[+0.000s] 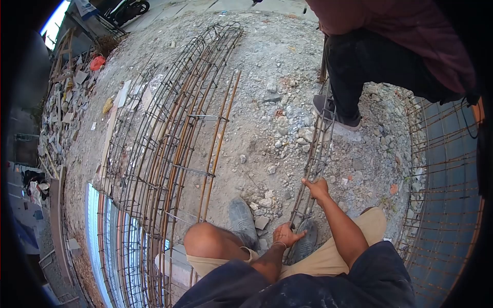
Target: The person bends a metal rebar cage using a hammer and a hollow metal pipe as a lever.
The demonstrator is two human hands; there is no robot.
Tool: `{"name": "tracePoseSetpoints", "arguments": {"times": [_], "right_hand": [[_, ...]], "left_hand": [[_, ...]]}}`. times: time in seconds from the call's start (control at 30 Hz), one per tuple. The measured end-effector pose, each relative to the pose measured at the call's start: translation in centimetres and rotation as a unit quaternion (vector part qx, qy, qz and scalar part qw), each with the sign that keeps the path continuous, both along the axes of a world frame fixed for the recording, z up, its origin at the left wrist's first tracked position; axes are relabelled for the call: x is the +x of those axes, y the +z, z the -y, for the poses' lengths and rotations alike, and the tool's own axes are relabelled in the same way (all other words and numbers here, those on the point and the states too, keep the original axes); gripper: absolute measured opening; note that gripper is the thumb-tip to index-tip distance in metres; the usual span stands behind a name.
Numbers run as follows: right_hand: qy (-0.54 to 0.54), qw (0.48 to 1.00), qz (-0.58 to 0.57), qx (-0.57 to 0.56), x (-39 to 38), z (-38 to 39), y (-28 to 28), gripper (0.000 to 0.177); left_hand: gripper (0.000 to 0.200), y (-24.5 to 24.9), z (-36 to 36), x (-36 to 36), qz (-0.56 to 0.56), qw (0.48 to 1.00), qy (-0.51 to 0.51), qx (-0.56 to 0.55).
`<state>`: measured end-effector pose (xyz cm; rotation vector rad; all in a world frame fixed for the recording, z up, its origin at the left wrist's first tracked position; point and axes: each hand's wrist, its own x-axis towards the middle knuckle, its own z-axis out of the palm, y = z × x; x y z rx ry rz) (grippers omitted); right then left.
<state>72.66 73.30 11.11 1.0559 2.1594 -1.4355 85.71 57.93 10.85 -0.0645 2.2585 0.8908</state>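
A narrow rebar cage (314,161) runs from between my feet away toward another person's shoe. My right hand (316,189) is closed around its bars partway along, thumb on the near side. Closer to my body, my left hand (288,235) grips the same cage near its lower end, with the thumb sticking out to the right. My shoes (241,218) stand on the ground on either side of my hands. The far part of the cage lies by the other person's shoe (328,108), and its near end is partly hidden by my leg.
Long rebar cages (179,108) lie to the left, with two loose rusty bars (221,133) beside them. Rubble (277,123) covers the ground. Another person's leg (354,72) is at upper right. A bar grid (441,174) stands at the right edge, and debris (67,102) lies far left.
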Motion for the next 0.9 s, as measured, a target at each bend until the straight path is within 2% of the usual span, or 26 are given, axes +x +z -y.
{"name": "tracePoseSetpoints", "arguments": {"times": [0.43, 0.5, 0.9], "right_hand": [[0.004, 1.0, -0.001, 0.008, 0.0, -0.1, -0.1, 0.049], [0.007, 1.0, 0.002, 0.009, 0.1, -0.1, -0.1, 0.049], [0.004, 0.999, 0.033, 0.01, -0.2, 0.0, -0.2, 0.049]], "left_hand": [[0.07, 0.0, 0.0, -0.1, 0.029, 1.0, -0.005, 0.004], [0.064, -0.6, -0.1, 0.3, -0.016, 1.0, 0.021, 0.007], [0.064, 0.4, -0.1, -0.1, 0.003, 1.0, 0.017, 0.004]]}}
